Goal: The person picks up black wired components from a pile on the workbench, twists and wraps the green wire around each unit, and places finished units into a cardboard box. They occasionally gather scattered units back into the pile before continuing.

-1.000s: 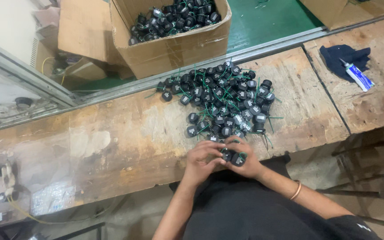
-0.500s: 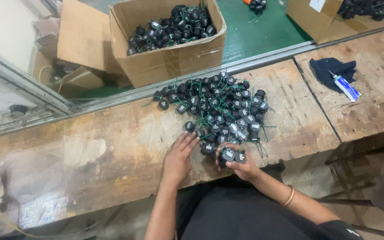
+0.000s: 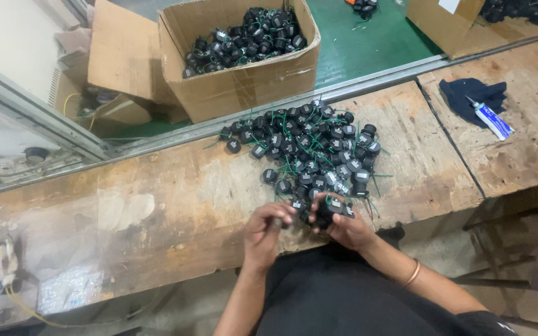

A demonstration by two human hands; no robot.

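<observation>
Fingers (image 3: 337, 214) of right hand (image 3: 344, 227) clamped on black parts (image 3: 331, 208), left hand (image 3: 266, 227) pinching one part (image 3: 297, 205) at lower centre; grip best kept firm.

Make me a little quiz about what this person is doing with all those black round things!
1. True or false: the right hand holds a bunch of black parts.
2. Where is the glue tube? A) in the cardboard box B) beside the dark cloth C) in the left hand
3. What does the pile of parts lie on?

Key: 1 true; 2 B; 3 the wooden bench.
</observation>
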